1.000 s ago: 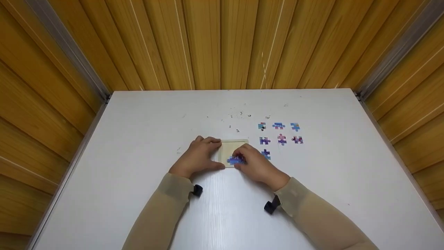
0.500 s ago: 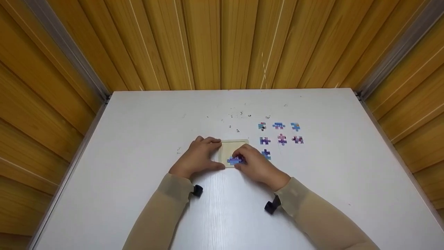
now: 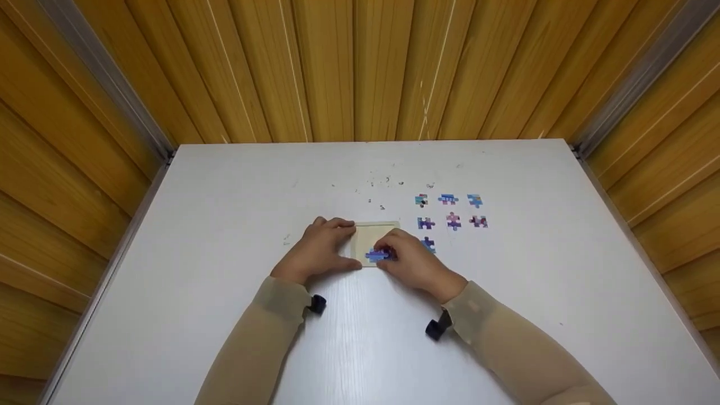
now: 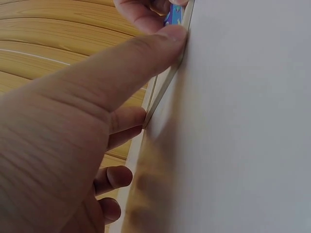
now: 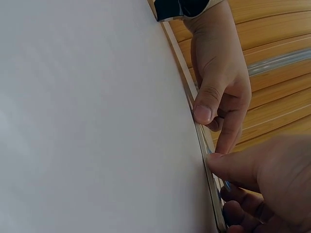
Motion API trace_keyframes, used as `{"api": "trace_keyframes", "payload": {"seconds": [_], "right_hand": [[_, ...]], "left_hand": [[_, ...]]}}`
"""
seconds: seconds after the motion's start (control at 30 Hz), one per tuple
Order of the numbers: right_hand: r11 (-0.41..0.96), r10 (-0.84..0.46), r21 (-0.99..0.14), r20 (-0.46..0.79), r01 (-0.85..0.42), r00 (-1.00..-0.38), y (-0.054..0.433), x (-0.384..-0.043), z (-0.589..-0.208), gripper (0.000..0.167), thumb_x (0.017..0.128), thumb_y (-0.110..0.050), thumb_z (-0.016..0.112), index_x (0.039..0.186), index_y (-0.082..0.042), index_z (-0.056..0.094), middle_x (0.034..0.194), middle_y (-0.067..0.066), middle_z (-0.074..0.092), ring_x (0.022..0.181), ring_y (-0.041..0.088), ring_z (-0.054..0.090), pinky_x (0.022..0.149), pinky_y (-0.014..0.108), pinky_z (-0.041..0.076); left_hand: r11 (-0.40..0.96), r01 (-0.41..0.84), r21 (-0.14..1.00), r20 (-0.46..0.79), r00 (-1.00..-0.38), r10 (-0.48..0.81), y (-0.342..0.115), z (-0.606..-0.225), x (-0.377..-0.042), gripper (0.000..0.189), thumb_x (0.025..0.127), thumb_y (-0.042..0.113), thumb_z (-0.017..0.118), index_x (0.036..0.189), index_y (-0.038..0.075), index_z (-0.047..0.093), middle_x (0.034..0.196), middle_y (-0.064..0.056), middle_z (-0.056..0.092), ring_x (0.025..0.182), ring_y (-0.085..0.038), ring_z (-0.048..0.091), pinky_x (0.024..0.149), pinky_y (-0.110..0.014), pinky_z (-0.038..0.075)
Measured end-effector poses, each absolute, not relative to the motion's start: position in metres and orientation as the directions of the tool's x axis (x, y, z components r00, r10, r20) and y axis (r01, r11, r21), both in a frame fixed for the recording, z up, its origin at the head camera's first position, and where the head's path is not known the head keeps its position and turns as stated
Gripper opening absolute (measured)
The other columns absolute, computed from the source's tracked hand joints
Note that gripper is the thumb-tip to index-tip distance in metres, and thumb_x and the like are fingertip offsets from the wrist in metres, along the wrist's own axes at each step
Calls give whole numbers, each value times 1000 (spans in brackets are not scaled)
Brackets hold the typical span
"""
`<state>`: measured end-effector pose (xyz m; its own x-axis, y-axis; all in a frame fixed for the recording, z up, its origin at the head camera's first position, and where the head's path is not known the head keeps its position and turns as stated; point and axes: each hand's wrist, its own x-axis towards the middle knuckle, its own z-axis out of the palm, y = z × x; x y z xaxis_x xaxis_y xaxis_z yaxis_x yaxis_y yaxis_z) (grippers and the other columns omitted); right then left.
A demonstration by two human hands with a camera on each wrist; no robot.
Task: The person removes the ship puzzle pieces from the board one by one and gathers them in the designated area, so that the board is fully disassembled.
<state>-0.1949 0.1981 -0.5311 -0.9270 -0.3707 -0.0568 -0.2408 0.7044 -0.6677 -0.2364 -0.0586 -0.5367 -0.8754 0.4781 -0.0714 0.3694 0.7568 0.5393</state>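
A shallow pale wooden puzzle tray (image 3: 368, 233) lies on the white table. My left hand (image 3: 318, 250) holds its left side, thumb at the near edge and fingertips at the far left corner. My right hand (image 3: 416, 261) pinches a blue and purple jigsaw piece (image 3: 376, 255) low in the tray, at its near side; the fingers hide the piece's right part. In the left wrist view, the left thumb presses the tray edge (image 4: 160, 94), and a bit of the blue piece (image 4: 173, 14) shows beyond. The right wrist view shows the right thumb against the tray rim (image 5: 210, 179).
Several loose jigsaw pieces lie in rows right of the tray, among them a pink one (image 3: 453, 221) and a blue one (image 3: 475, 200). A purple piece (image 3: 428, 244) is partly behind the right hand. Dark marks (image 3: 387, 180) dot the tabletop. Wood-look panels (image 3: 382, 67) surround the table.
The head view has shifted slightly. The blue and purple piece under my right fingers looks a little turned or tilted. Both hands keep their places at the tray.
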Motion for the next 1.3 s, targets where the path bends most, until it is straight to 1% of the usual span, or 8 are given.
{"api": "trace_keyframes", "payload": {"seconds": [0.2, 0.43, 0.57, 0.73, 0.87, 1.0, 1.17, 1.3], "right_hand": [[699, -379, -668, -42, -256, -925, 199, -197, -529, 27, 102, -18, 85, 129, -12, 82, 126, 5, 74, 114, 21, 70, 107, 48, 59], [697, -383, -672, -51, -252, -922, 202, -198, -525, 30, 102, -20, 85, 131, -13, 82, 125, 3, 75, 112, 20, 70, 104, 46, 59], [701, -398, -668, -75, -250, -914, 205, -199, -520, 29, 102, -21, 85, 130, -12, 82, 120, 2, 75, 107, 19, 69, 101, 44, 59], [688, -418, -682, -93, -248, -904, 212, -199, -513, 25, 102, -23, 86, 126, -15, 85, 116, 0, 75, 104, 16, 67, 96, 39, 58], [668, -448, -690, -75, -277, -891, 224, -196, -507, 23, 102, -26, 86, 124, -18, 86, 116, -1, 78, 102, 15, 67, 93, 35, 57], [651, -472, -694, -53, -308, -880, 239, -194, -502, 23, 103, -25, 85, 124, -18, 87, 120, 0, 81, 102, 15, 68, 91, 32, 57], [648, -458, -699, -42, -301, -888, 259, -193, -497, 26, 101, -22, 87, 126, -15, 86, 118, 3, 79, 101, 17, 66, 87, 28, 56], [662, -439, -681, -16, -312, -898, 276, -193, -492, 27, 102, -23, 87, 127, -16, 85, 117, 3, 78, 102, 18, 66, 87, 27, 56]], "left_hand": [[760, 362, 539, -80, -877, 474, -60, -536, -236, 90, 88, 52, 97, 164, 18, 62, 171, 5, 57, 145, -27, 51, 124, -48, 49], [760, 356, 544, -74, -882, 466, -59, -536, -236, 90, 88, 51, 97, 164, 18, 63, 171, 5, 58, 146, -26, 51, 124, -46, 49], [760, 352, 547, -74, -884, 462, -60, -537, -236, 90, 87, 51, 98, 164, 19, 63, 170, 6, 58, 147, -25, 51, 125, -45, 48], [762, 349, 546, -85, -881, 465, -60, -537, -237, 91, 87, 52, 97, 165, 21, 61, 171, 6, 58, 149, -26, 50, 126, -46, 48], [763, 351, 542, -95, -877, 471, -60, -537, -237, 92, 87, 53, 97, 165, 20, 60, 172, 6, 57, 149, -27, 50, 126, -47, 48], [768, 340, 543, -106, -879, 464, -59, -537, -237, 92, 88, 53, 97, 165, 21, 61, 172, 7, 56, 149, -26, 49, 127, -48, 48], [778, 318, 543, -118, -888, 445, -57, -537, -237, 90, 87, 52, 98, 165, 23, 62, 172, 8, 55, 151, -25, 48, 128, -48, 47], [777, 304, 552, -124, -891, 437, -56, -536, -237, 90, 86, 50, 99, 164, 24, 62, 172, 9, 55, 150, -24, 48, 128, -47, 47]]}}
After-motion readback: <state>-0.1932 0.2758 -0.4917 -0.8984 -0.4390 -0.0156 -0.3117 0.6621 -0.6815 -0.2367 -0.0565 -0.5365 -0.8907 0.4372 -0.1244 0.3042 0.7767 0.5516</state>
